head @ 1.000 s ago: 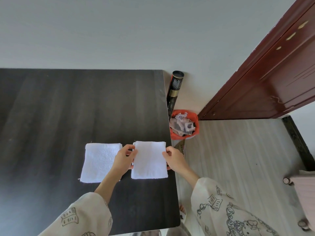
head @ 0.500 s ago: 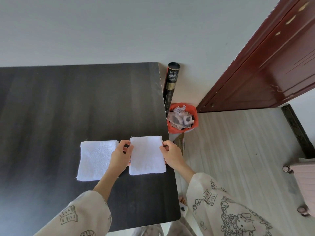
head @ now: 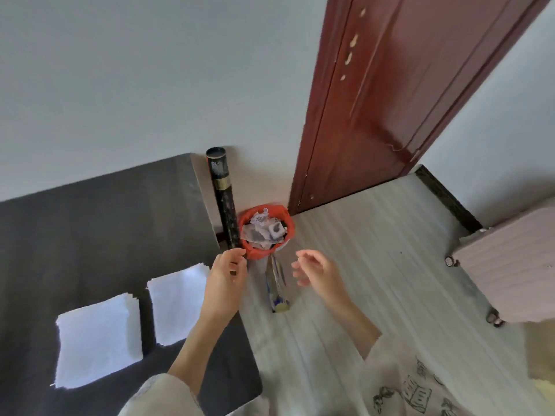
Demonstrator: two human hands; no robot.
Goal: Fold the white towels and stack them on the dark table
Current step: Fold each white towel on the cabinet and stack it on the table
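Now both folded towels (head: 177, 304) lie left of the empty, loosely curled fingers (head: 303, 267).

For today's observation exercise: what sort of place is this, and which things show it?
Probably a room in a home: a wooden door, a small full bin on the floor, and folded towels on a table.

Count: 2 folded white towels, first (head: 98, 340), second (head: 179, 303); 2 hands, left (head: 225, 280), right (head: 319, 273); 1 black tube (head: 222, 199); 1 orange waste bin (head: 264, 232); 1 dark table (head: 90, 235).
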